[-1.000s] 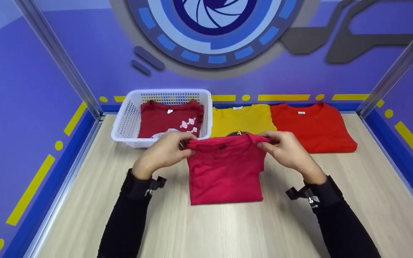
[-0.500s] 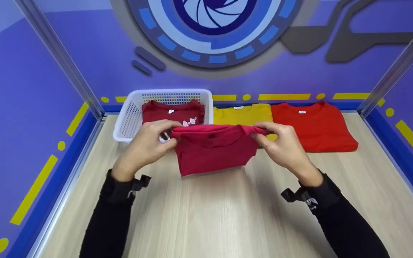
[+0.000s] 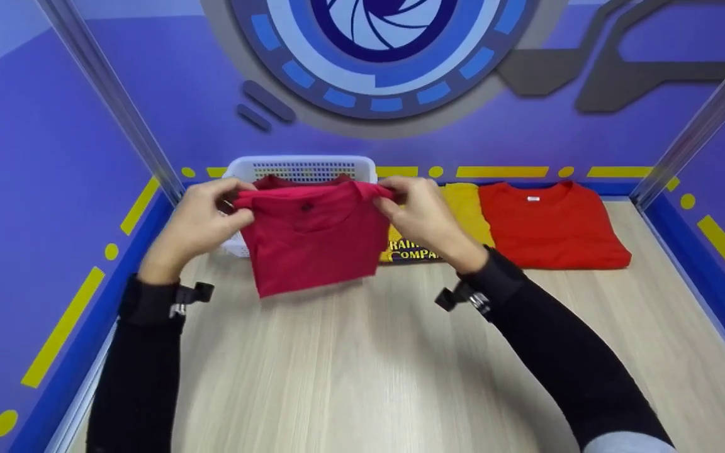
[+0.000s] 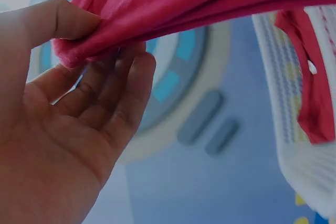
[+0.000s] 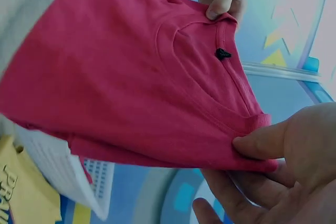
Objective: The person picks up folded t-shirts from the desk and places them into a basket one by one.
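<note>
A folded crimson T-shirt (image 3: 318,245) hangs between my two hands, its neckline up and its lower edge tilted. My left hand (image 3: 202,217) pinches one shoulder corner between thumb and fingers; the left wrist view shows the thumb pressing on the cloth (image 4: 152,9). At the other shoulder my right hand (image 3: 422,214) pinches the fabric, thumb on top and fingers beneath. A small dark mark (image 5: 222,54) shows inside the collar in the right wrist view. In the head view the shirt overlaps the white basket (image 3: 299,165), hiding most of it and the dark red shirt (image 3: 269,182) inside.
Right of the basket lies a folded yellow shirt (image 3: 466,207) with dark lettering, partly behind my right hand. A folded bright red shirt (image 3: 548,226) lies beside it. Blue-purple panels (image 3: 167,94) wall in the wooden tabletop (image 3: 337,377) at the back and sides.
Both hands have lifted the crimson shirt off the tabletop and carried it left and toward the back, from in front of the yellow shirt to over the basket's front.
</note>
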Available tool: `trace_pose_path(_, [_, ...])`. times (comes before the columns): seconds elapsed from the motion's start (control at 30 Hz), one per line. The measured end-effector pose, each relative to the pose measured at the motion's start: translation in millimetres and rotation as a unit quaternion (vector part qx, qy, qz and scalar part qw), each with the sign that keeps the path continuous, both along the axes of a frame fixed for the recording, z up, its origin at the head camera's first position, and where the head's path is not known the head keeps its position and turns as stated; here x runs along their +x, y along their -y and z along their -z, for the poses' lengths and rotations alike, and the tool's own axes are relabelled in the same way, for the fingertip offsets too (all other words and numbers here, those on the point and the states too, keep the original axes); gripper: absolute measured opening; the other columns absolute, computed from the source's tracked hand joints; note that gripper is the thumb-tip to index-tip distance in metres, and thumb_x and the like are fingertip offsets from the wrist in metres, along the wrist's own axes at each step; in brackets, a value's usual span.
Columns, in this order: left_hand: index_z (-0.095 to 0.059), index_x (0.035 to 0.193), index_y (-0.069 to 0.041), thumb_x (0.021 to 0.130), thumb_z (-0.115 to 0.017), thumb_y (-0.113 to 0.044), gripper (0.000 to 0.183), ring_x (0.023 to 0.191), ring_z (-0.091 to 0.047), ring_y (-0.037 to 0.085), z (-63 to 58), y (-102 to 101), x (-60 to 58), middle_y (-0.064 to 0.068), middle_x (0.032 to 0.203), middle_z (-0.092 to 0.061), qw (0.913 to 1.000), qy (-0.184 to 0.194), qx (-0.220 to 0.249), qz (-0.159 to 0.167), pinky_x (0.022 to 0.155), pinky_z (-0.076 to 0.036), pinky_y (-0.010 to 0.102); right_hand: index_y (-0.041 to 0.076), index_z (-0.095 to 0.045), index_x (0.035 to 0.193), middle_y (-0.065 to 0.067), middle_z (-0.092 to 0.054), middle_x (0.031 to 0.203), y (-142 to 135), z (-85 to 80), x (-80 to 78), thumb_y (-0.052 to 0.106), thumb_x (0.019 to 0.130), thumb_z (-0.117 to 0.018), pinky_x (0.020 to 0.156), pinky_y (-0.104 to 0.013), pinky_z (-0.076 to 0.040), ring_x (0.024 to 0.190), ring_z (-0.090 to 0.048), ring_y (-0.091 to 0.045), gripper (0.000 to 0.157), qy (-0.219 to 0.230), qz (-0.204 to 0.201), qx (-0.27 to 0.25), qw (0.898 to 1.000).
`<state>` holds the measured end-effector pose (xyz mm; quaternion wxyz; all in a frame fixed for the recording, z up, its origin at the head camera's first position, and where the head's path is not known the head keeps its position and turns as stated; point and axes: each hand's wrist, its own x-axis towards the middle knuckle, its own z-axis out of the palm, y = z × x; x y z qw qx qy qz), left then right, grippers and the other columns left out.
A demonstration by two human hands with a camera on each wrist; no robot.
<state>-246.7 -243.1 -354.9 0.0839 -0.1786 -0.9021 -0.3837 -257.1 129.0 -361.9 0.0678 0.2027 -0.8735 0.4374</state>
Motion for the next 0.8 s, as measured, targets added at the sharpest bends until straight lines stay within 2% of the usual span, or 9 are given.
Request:
trace_pose_path(0.17, [-0.077,0.116,-0.013,0.097,-0.067,-0.010,0.022,0.081,-0.065,0.019,-1.1,21.2,-9.1,0.006,0.095,-0.070,0.9992,0.021,0.002,-0.034,0.071,-0.049,0.024,0.008,-0.080,0.128,-0.010,-0.080,0.107,25.3,-5.7,-15.6,0.016,0.107,-0.071,0.075,-0.029,-0.060,0.084,-0.070,-0.022,0.024,0.042,-0.006,0.042,0.998])
trace_pose_path(0.3, [-0.078,0.116,-0.015,0.098,-0.068,-0.015,0.021,0.085,-0.061,0.021,-3.9,30.4,-20.6,0.006,0.095,-0.068,0.9970,0.026,-0.008,-0.073,0.072,-0.047,0.026,0.007,-0.080,0.129,-0.010,-0.079,0.109,43.9,-4.7,-30.0,0.017,0.108,-0.069,0.070,-0.027,-0.057,0.080,-0.067,-0.020,0.025,0.051,-0.006,0.069,0.996])
trace_pose_path(0.4, [-0.078,0.114,-0.014,0.097,-0.068,-0.018,0.020,0.086,-0.059,0.023,-4.5,33.4,-38.1,0.007,0.094,-0.066,0.9945,0.019,-0.029,-0.098,0.072,-0.045,0.027,0.007,-0.080,0.126,-0.011,-0.077,0.103,55.4,-0.5,-47.7,0.017,0.108,-0.068,0.068,-0.027,-0.053,0.077,-0.064,-0.020,0.024,0.043,-0.003,0.088,0.995])
trace_pose_path(0.5, [-0.077,0.114,-0.012,0.097,-0.067,-0.020,0.021,0.086,-0.058,0.024,-3.3,35.2,-58.7,0.007,0.092,-0.064,0.9923,0.024,-0.058,-0.107,0.071,-0.045,0.029,0.007,-0.081,0.124,-0.010,-0.075,0.099,64.0,5.5,-67.4,0.018,0.109,-0.068,0.068,-0.028,-0.052,0.077,-0.063,-0.020,0.022,0.046,0.006,0.110,0.993])
trace_pose_path(0.63, [-0.076,0.118,-0.009,0.098,-0.067,-0.021,0.025,0.090,-0.058,0.026,-2.5,33.6,-85.8,0.009,0.097,-0.064,0.9897,0.043,-0.090,-0.103,0.076,-0.045,0.033,0.008,-0.079,0.128,-0.010,-0.076,0.109,68.6,13.4,-92.1,0.019,0.110,-0.065,0.073,-0.029,-0.054,0.084,-0.066,-0.021,0.025,0.060,0.024,0.125,0.990])
trace_pose_path(0.8, [-0.074,0.127,-0.009,0.101,-0.065,-0.021,0.030,0.099,-0.062,0.030,-8.3,27.5,-115.3,0.016,0.111,-0.068,0.9835,0.063,-0.129,-0.110,0.081,-0.049,0.039,0.006,-0.076,0.129,-0.014,-0.077,0.119,69.5,21.0,-118.6,0.019,0.112,-0.061,0.079,-0.032,-0.055,0.091,-0.069,-0.024,0.026,0.047,0.036,0.117,0.991])
